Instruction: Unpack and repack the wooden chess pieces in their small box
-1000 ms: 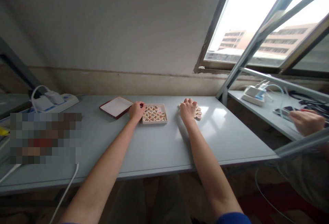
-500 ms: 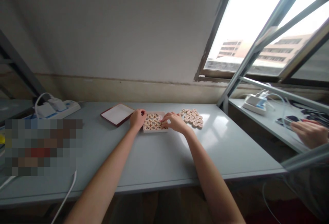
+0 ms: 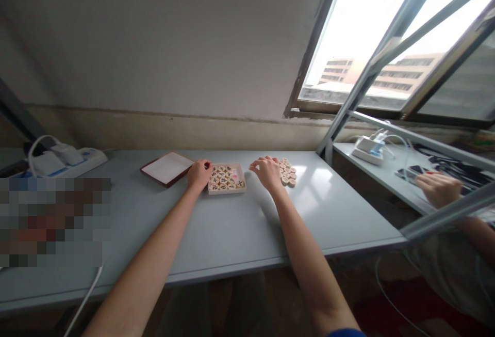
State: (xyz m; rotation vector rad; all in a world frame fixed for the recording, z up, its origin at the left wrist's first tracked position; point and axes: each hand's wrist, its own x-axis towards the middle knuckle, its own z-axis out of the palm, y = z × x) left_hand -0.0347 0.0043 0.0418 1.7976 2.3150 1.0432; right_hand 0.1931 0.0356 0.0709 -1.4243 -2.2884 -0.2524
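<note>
A shallow wooden tray (image 3: 227,192) stands on the grey table (image 3: 247,223), filled with round wooden chess pieces (image 3: 225,177) with dark characters, in rows. My left hand (image 3: 200,174) sits curled against the tray's left rim, and its fingertips are partly hidden. My right hand (image 3: 266,173) hovers to the right of the tray, fingers apart and nothing visible in them. Its fingertips are beside a loose cluster of similar pieces (image 3: 288,173).
A red-edged box lid with a white inside (image 3: 167,168) lies left of the tray. A power strip (image 3: 65,162) sits at the far left. To the right, on a lower shelf, a co-worker's hand (image 3: 438,190) is near a phone (image 3: 408,173). An open window (image 3: 359,43) is above.
My right hand has moved right, away from the tray's pieces, to the loose cluster. My left hand stays at the tray's left rim. The view has shifted slightly.
</note>
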